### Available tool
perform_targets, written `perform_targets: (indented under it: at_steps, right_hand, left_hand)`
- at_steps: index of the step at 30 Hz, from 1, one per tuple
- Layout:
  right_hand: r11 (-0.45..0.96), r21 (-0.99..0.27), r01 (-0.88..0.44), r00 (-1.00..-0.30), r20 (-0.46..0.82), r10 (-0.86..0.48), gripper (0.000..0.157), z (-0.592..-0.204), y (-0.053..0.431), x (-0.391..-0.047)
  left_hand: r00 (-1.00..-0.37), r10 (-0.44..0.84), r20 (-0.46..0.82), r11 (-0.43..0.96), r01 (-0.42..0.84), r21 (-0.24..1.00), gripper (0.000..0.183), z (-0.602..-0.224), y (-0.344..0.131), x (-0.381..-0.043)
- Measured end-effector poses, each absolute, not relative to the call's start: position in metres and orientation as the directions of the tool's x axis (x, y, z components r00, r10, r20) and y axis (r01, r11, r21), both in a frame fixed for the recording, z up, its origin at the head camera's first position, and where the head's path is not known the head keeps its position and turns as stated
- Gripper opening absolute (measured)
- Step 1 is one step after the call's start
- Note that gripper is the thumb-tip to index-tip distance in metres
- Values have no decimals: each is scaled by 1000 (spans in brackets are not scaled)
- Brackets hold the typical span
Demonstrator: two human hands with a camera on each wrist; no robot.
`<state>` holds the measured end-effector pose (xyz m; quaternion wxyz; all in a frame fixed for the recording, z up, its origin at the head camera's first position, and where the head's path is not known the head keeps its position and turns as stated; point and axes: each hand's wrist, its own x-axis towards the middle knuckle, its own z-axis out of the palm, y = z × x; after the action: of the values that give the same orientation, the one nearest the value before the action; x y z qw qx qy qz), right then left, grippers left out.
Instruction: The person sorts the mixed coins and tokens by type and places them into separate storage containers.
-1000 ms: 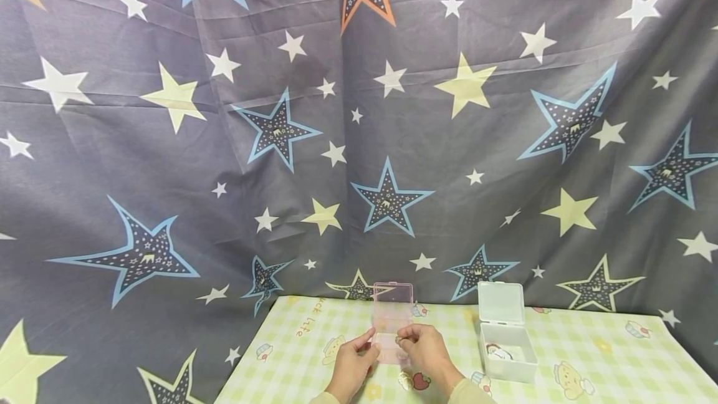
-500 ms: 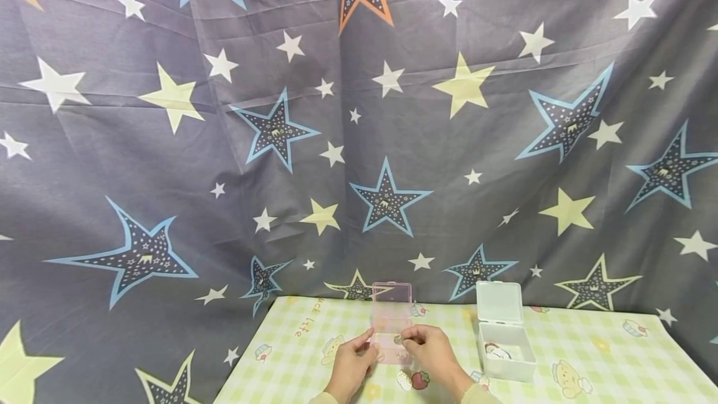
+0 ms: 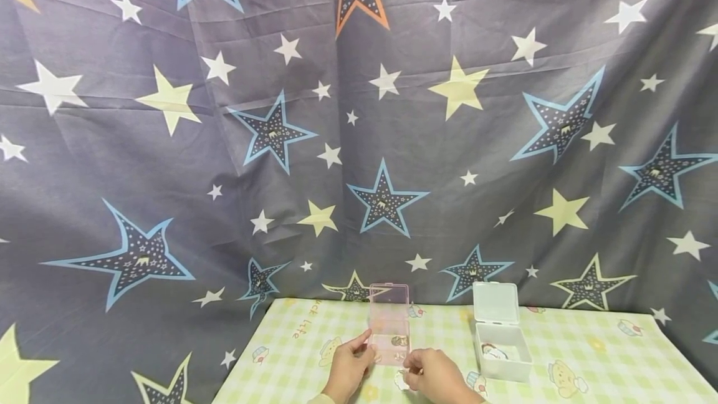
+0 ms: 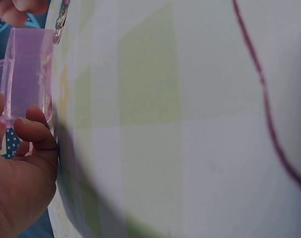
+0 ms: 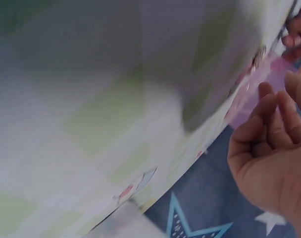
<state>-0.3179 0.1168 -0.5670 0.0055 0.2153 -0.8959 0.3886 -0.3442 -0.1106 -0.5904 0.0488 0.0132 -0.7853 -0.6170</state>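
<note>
A clear pink plastic box [image 3: 391, 359] stands on the table with its lid [image 3: 389, 295] raised at the back. Small shiny gold-toned pieces [image 3: 399, 341] lie along its right side. My left hand [image 3: 349, 366] grips the box's left side between thumb and fingers; the left wrist view shows these fingers [image 4: 34, 131] at the box's end wall. Just in front of the box, my right hand [image 3: 436, 376] hovers by a small shiny pile [image 3: 401, 381] on the cloth and partly covers it. Its fingers [image 5: 249, 131] are loosely bent, with nothing visible between them and the thumb.
To the right stands a white box [image 3: 507, 371] with its lid up and a small red-and-white item [image 3: 493, 351] inside. A green-checked cloth [image 3: 303, 354] covers the table. Behind its far edge hangs a dark star-patterned curtain [image 3: 314, 186].
My right hand has let go of a small shiny piece in the pink box's right side, then moved down toward the pile in front. The left hand stays on the box.
</note>
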Motion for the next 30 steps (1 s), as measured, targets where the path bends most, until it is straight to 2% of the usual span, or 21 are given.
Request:
perform_targets:
  at_steps: [3,6,13,30]
  right_hand:
    - [696,-608,-383,-919,175,-353,18,-570,109,-314]
    - [737,-578,-351,-933,149,-328,23,-572,103,-311]
    - [799,-531,-282,-959,143,-244,23,-575,94,-307]
    - [799,-595,-88,-996,37,-82,32,-576,97,-305]
  left_hand:
    - [-996,-73,57,236,38,971,48,-590,-111,-343]
    - [-996,-70,55,238,37,971,49,-590,-111,-343]
    - [-996,-75,54,259,33,965,48,-589,-111,-343]
    - [-996,-67,55,241,38,970,49,-589,-112,-343]
